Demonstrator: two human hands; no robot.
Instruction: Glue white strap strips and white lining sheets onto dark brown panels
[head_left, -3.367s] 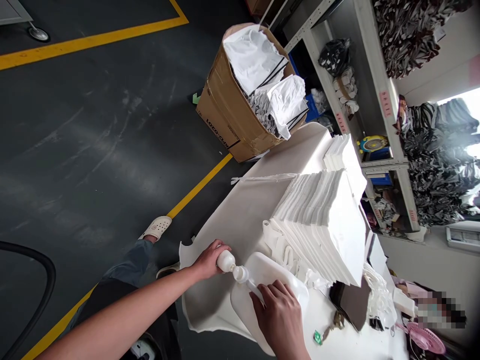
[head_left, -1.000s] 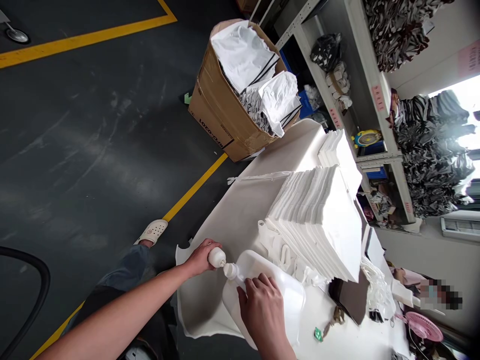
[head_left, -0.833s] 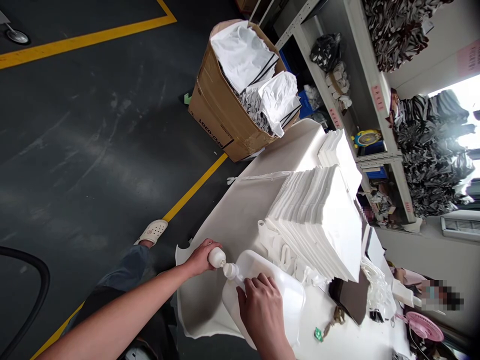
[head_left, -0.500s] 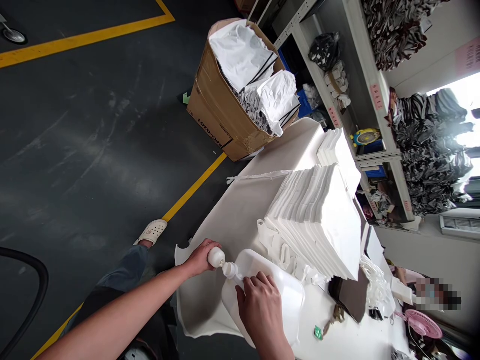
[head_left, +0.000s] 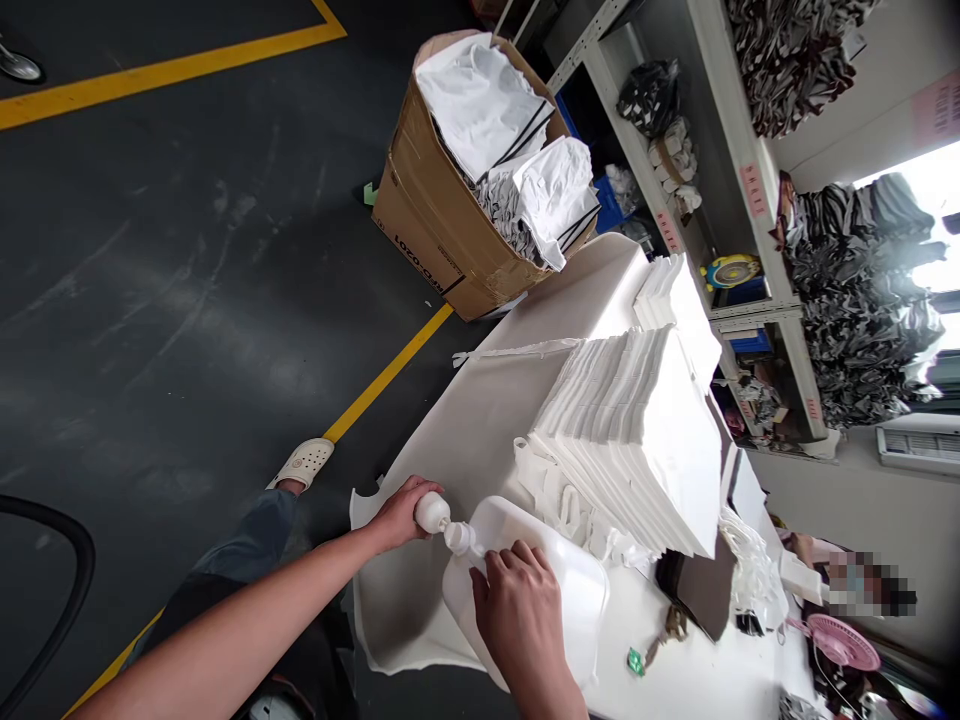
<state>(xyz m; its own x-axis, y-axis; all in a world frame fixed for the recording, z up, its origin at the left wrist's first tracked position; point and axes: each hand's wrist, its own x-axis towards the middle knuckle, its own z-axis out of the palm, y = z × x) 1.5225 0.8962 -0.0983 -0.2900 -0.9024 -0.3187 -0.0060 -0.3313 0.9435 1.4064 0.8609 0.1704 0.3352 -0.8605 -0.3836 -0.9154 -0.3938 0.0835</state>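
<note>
- Left hand [head_left: 403, 514]: fingers curled around the body of a small white bottle [head_left: 431, 513]; the bottle projects beyond the fingertips, neck toward the jug.
- Right hand [head_left: 523, 608]: fingers bent at the handle of a white jug [head_left: 581, 585], apparently closed on it; the palm side is hidden.
- Jug position: beneath the right hand, at the near end of the counter [head_left: 682, 690], its mouth [head_left: 457, 538] between the two hands.
- Bottle neck: directly at the jug mouth; contact cannot be confirmed.
- Adjacent: white straps [head_left: 559, 495] and a stack of white fabric [head_left: 637, 430].
</note>
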